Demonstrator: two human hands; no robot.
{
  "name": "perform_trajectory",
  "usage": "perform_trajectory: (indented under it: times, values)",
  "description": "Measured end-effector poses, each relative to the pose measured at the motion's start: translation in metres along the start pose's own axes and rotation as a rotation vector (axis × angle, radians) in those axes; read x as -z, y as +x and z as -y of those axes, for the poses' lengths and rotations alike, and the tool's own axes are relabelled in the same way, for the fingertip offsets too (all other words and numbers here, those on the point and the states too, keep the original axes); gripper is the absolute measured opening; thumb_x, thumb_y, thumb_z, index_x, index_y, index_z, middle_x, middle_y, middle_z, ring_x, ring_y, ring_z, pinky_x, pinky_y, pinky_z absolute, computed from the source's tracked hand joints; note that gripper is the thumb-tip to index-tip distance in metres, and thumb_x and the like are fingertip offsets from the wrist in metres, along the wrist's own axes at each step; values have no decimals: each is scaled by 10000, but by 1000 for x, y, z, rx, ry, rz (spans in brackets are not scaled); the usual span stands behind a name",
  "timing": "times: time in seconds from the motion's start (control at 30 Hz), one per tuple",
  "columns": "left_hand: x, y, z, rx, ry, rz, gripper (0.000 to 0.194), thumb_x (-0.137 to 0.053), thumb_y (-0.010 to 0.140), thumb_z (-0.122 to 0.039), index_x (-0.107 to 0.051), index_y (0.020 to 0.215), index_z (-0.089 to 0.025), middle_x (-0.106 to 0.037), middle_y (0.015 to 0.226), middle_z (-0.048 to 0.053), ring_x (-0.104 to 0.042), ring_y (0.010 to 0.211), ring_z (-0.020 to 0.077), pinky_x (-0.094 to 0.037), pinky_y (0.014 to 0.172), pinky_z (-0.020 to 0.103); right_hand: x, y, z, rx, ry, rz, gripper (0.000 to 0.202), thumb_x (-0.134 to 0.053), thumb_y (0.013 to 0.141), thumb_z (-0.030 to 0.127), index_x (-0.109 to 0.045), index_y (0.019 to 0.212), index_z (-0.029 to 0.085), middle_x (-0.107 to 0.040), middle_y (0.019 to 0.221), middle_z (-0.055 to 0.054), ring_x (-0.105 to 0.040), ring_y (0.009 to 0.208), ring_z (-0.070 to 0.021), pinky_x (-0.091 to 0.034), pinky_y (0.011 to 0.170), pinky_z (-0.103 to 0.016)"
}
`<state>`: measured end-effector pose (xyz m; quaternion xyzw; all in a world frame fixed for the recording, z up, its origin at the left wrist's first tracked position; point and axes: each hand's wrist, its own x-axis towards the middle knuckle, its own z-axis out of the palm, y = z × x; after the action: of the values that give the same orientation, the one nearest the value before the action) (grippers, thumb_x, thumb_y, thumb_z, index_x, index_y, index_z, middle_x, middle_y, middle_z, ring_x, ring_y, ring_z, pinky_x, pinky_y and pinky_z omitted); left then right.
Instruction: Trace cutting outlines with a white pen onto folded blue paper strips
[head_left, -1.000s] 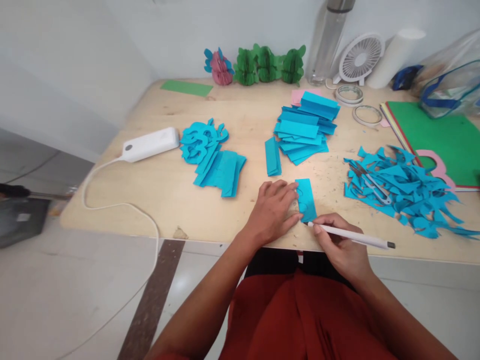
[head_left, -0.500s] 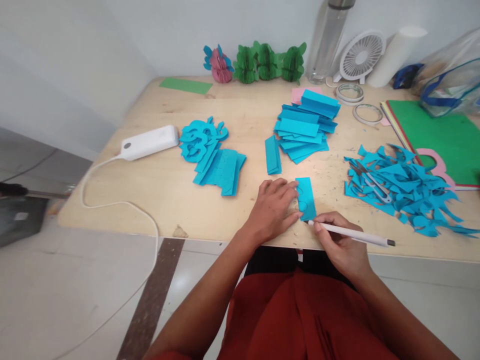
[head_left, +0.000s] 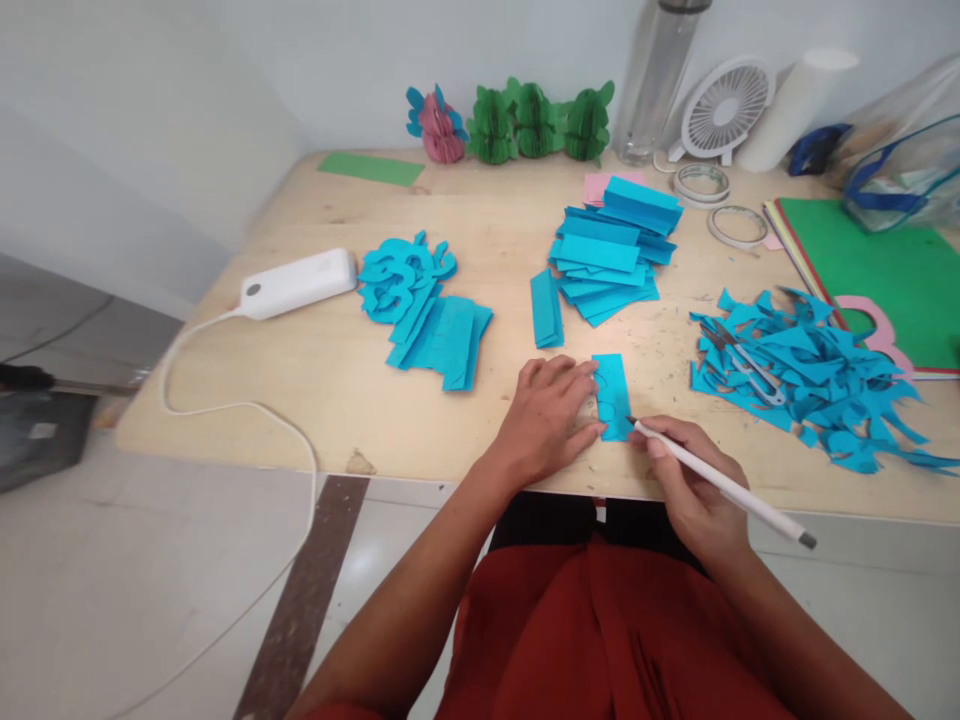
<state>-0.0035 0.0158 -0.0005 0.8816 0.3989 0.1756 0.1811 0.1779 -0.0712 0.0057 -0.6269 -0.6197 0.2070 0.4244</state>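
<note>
The white pen [head_left: 735, 490] has shifted since the earlier frame, its tip going from just below the blue paper strip [head_left: 615, 385] up to the right edge, where we cannot quite tell whether it touches. Our right hand [head_left: 699, 505] pinches the pen between thumb and fingers, while our left hand [head_left: 546, 412], fingers close together and thumb apart, steadies the strip's left edge on the wooden table [head_left: 420, 430], left of the blue scraps [head_left: 832, 390].

I note a bright blue paper slip [head_left: 616, 385] marked with dark curved lines; a white pen [head_left: 724, 482], dark-ended; blue scraps [head_left: 844, 395]; green paper figures [head_left: 491, 127]; one pink-and-blue figure [head_left: 442, 135].
</note>
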Motion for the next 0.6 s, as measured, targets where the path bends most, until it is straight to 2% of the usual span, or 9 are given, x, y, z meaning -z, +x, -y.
perform_trajectory:
  times: [0.1, 0.2, 0.6]
  values:
    - [1, 0, -1, 0, -8, -5, 296, -617, 863, -365, -570, 1107, -205, -528, 1421, 60, -421, 1290, 281, -270, 1090, 475, 1, -1, -5, 193, -127, -36, 236, -535, 911, 201, -630, 1126, 223, -727, 1047, -83, -678, 968, -241, -526, 837, -396]
    - [1, 0, -1, 2, -4, 2, 299, -624, 859, -356, -571, 1108, -200, -529, 1419, 63, -420, 1291, 284, -267, 1089, 479, 2, 0, -9, 333, -251, -2, 289, -549, 892, 136, -613, 1164, 211, -729, 1039, -90, -663, 995, -251, -491, 891, -430]
    - [3, 2, -1, -11, 19, 22, 296, -622, 860, -355, -572, 1106, -198, -533, 1415, 69, -426, 1277, 289, -277, 1074, 483, -2, 0, -16, 436, -355, -47, 331, -571, 853, 126, -641, 1172, 180, -740, 990, -87, -667, 953, -246, -500, 878, -399]
